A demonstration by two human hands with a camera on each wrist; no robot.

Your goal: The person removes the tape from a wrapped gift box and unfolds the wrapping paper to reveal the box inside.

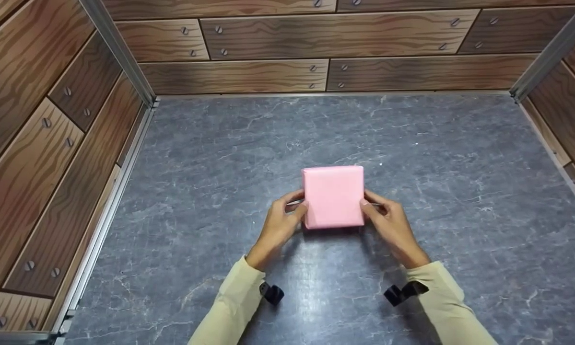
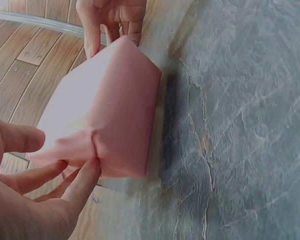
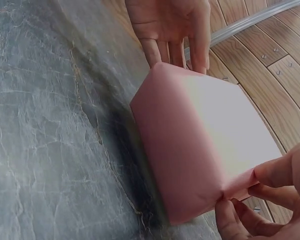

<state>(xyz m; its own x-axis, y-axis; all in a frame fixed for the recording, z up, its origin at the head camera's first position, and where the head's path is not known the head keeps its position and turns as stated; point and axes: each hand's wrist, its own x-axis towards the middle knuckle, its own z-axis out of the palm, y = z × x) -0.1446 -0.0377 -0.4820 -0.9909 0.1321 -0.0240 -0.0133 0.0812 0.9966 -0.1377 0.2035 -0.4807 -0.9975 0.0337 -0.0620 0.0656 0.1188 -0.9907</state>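
While both hands pinch it, a pink box points its squarish face upward.

The underside of the pink box is hidden; the head view's lower edge cuts both sleeves.

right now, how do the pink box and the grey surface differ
The pink box is plain, while the grey surface is marbled with pale veins. The pink box is far smaller than the grey surface. The left hand and right hand hold the pink box by its sides; the grey surface lies flat beneath. Both catch bright glare.
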